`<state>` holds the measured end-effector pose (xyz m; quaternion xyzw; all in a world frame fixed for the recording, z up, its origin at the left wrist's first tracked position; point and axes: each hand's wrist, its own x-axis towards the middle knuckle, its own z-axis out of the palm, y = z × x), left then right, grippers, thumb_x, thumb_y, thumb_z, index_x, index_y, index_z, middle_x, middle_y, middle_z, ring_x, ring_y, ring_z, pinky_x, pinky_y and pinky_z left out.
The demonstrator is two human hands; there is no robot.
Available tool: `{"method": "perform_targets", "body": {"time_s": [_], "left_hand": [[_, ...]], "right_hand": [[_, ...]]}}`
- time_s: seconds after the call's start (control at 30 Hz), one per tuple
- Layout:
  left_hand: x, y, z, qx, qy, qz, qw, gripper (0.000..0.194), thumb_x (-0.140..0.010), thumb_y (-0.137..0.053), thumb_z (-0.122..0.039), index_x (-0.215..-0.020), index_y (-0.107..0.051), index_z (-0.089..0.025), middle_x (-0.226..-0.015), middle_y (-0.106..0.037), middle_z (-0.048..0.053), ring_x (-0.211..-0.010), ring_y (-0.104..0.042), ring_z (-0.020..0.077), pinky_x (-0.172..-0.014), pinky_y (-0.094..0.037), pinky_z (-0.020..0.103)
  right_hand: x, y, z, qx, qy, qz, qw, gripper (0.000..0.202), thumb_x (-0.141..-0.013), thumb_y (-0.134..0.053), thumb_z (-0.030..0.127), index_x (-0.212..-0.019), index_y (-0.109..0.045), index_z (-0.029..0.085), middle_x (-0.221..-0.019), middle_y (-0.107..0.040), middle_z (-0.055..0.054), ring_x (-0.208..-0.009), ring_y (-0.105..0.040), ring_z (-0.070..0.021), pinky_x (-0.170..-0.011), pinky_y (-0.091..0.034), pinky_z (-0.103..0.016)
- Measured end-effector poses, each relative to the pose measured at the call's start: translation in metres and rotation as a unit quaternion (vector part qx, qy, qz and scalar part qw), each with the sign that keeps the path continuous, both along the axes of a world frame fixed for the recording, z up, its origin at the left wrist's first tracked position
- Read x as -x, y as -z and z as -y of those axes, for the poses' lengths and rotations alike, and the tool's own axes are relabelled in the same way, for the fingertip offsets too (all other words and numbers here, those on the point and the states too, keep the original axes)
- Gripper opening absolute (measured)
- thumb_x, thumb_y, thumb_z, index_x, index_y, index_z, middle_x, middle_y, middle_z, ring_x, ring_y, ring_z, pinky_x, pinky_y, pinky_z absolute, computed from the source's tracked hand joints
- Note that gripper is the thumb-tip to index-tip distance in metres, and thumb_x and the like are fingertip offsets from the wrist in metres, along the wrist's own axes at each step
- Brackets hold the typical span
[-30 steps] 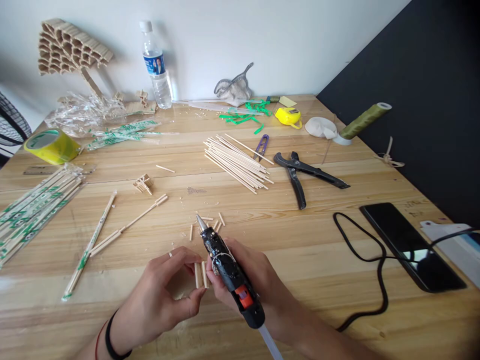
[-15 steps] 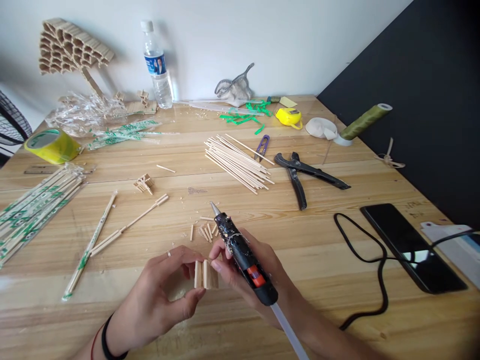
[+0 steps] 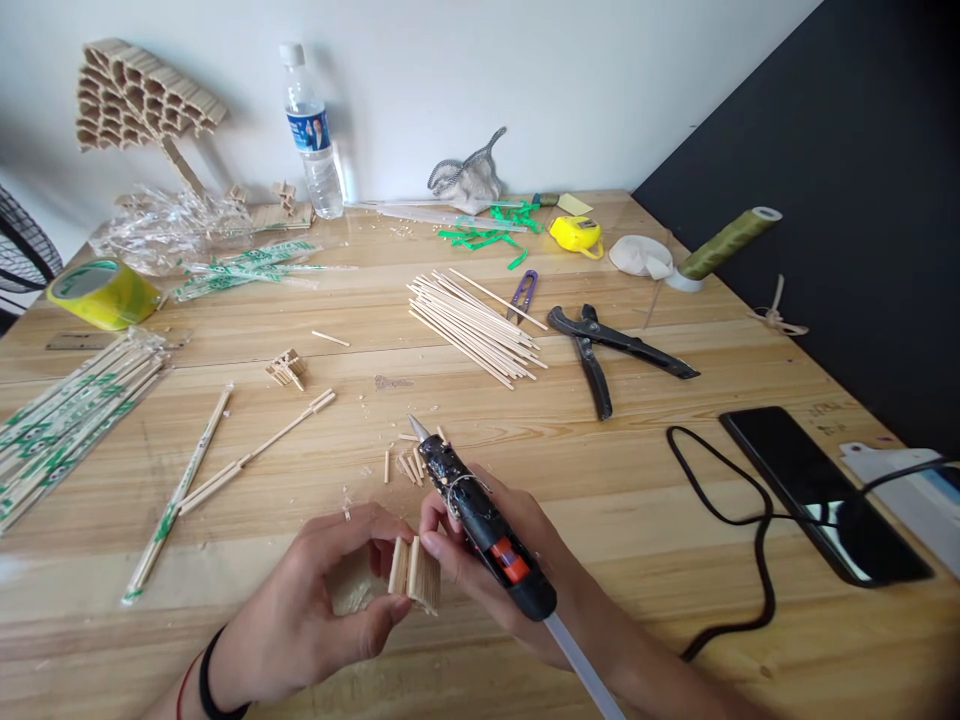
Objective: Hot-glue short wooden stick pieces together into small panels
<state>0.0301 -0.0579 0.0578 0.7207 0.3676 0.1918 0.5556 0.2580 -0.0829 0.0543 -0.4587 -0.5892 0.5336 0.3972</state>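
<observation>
Between the thumb and fingers of my left hand (image 3: 330, 590) is a small block of short wooden sticks (image 3: 416, 572), glued side by side. My right hand (image 3: 517, 560) is closed around a black hot glue gun (image 3: 480, 520) with a red trigger part and a clear glue stick (image 3: 585, 665) coming out of its rear. The gun's metal nozzle points up and left, away from the block. Fingertips of my right hand also touch the block's right side. Several short cut sticks (image 3: 406, 466) lie just beyond the nozzle.
Long thin sticks (image 3: 476, 330) are piled mid-table, near purple snips (image 3: 523, 295) and black cutters (image 3: 600, 350). Wrapped chopsticks (image 3: 82, 420) and yellow tape (image 3: 105, 292) lie left. A phone (image 3: 817, 490) and black cable (image 3: 765, 560) are right; a water bottle (image 3: 313, 150) stands behind.
The block has moved slightly down and tilted, showing more of its stick sides. The glue gun has shifted a little down and left along with my right hand.
</observation>
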Motion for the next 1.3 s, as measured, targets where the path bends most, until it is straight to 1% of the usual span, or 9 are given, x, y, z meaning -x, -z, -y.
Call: {"method": "perform_targets", "body": {"time_s": [0.13, 0.2, 0.33, 0.53, 0.77, 0.93, 1.03, 1.13, 1.3], "left_hand": [[0.002, 0.003, 0.001, 0.017, -0.007, 0.013, 1.0, 0.018, -0.094, -0.07, -0.028, -0.109, -0.073, -0.019, -0.102, -0.077, 0.009, -0.094, -0.069, 0.0231, -0.081, -0.053, 0.029], [0.004, 0.006, 0.002, 0.031, -0.016, 0.028, 0.999, 0.021, -0.095, -0.07, -0.033, -0.11, -0.072, -0.019, -0.103, -0.075, 0.009, -0.095, -0.068, 0.0234, -0.082, -0.054, 0.029], [0.009, 0.012, 0.005, 0.062, -0.037, 0.043, 0.996, 0.029, -0.098, -0.07, -0.038, -0.121, -0.067, -0.021, -0.103, -0.071, 0.008, -0.097, -0.067, 0.0233, -0.086, -0.053, 0.03], [0.012, 0.018, 0.005, 0.083, -0.057, 0.054, 0.993, 0.028, -0.101, -0.068, -0.039, -0.124, -0.065, -0.023, -0.104, -0.068, 0.005, -0.096, -0.063, 0.0211, -0.086, -0.052, 0.028], [0.01, 0.016, 0.003, 0.12, -0.072, 0.078, 0.987, 0.027, -0.1, -0.07, -0.041, -0.121, -0.068, -0.023, -0.101, -0.067, 0.004, -0.092, -0.062, 0.0195, -0.083, -0.052, 0.026], [0.01, 0.011, 0.002, 0.138, -0.074, 0.11, 0.982, 0.025, -0.098, -0.073, -0.039, -0.118, -0.07, -0.024, -0.1, -0.069, 0.004, -0.094, -0.064, 0.0195, -0.085, -0.052, 0.027], [0.01, 0.012, 0.002, 0.137, -0.08, 0.119, 0.98, 0.026, -0.097, -0.074, -0.037, -0.12, -0.07, -0.025, -0.102, -0.07, 0.004, -0.095, -0.065, 0.0196, -0.087, -0.053, 0.027], [0.009, 0.013, 0.002, 0.135, -0.089, 0.127, 0.979, 0.028, -0.096, -0.076, -0.036, -0.122, -0.069, -0.027, -0.103, -0.071, 0.003, -0.096, -0.065, 0.0192, -0.087, -0.053, 0.027], [0.008, 0.013, 0.002, 0.141, -0.078, 0.129, 0.978, 0.026, -0.097, -0.076, -0.036, -0.12, -0.07, -0.027, -0.102, -0.071, 0.003, -0.095, -0.064, 0.018, -0.085, -0.052, 0.025]], "right_hand": [[0.002, 0.001, 0.001, 0.013, -0.017, -0.025, 0.999, 0.016, -0.102, -0.061, 0.026, -0.091, -0.05, 0.024, -0.08, -0.058, 0.003, -0.062, -0.049, -0.012, -0.058, -0.041, -0.025], [0.002, 0.003, 0.001, 0.008, -0.006, -0.026, 1.0, 0.016, -0.102, -0.06, 0.026, -0.09, -0.048, 0.024, -0.083, -0.057, 0.002, -0.063, -0.048, -0.0125, -0.058, -0.041, -0.027], [0.001, 0.004, 0.0, -0.017, 0.026, -0.032, 0.999, 0.016, -0.102, -0.057, 0.028, -0.09, -0.047, 0.025, -0.085, -0.053, 0.001, -0.067, -0.047, -0.0143, -0.062, -0.042, -0.029], [-0.002, 0.001, 0.0, -0.02, 0.026, -0.033, 0.999, 0.016, -0.104, -0.056, 0.028, -0.091, -0.047, 0.025, -0.085, -0.053, 0.001, -0.07, -0.049, -0.0145, -0.064, -0.041, -0.028], [-0.001, 0.002, -0.001, -0.018, 0.024, -0.036, 0.999, 0.014, -0.104, -0.058, 0.028, -0.093, -0.05, 0.025, -0.086, -0.055, 0.002, -0.069, -0.051, -0.0137, -0.064, -0.043, -0.026], [0.0, 0.002, -0.004, -0.013, 0.025, -0.035, 0.999, 0.008, -0.103, -0.062, 0.027, -0.098, -0.056, 0.026, -0.092, -0.064, 0.001, -0.073, -0.055, -0.0145, -0.068, -0.047, -0.027], [0.0, 0.002, -0.004, 0.003, 0.013, -0.025, 1.0, 0.008, -0.101, -0.065, 0.027, -0.098, -0.058, 0.025, -0.096, -0.069, -0.001, -0.072, -0.055, -0.0149, -0.067, -0.046, -0.028], [0.0, 0.004, -0.003, 0.016, 0.004, -0.025, 1.0, 0.012, -0.098, -0.069, 0.027, -0.096, -0.058, 0.025, -0.092, -0.068, 0.0, -0.07, -0.054, -0.0146, -0.064, -0.046, -0.027], [0.0, 0.005, -0.002, 0.011, 0.015, -0.029, 0.999, 0.012, -0.099, -0.069, 0.024, -0.094, -0.058, 0.025, -0.085, -0.064, 0.003, -0.071, -0.056, -0.0141, -0.066, -0.046, -0.026]]}}
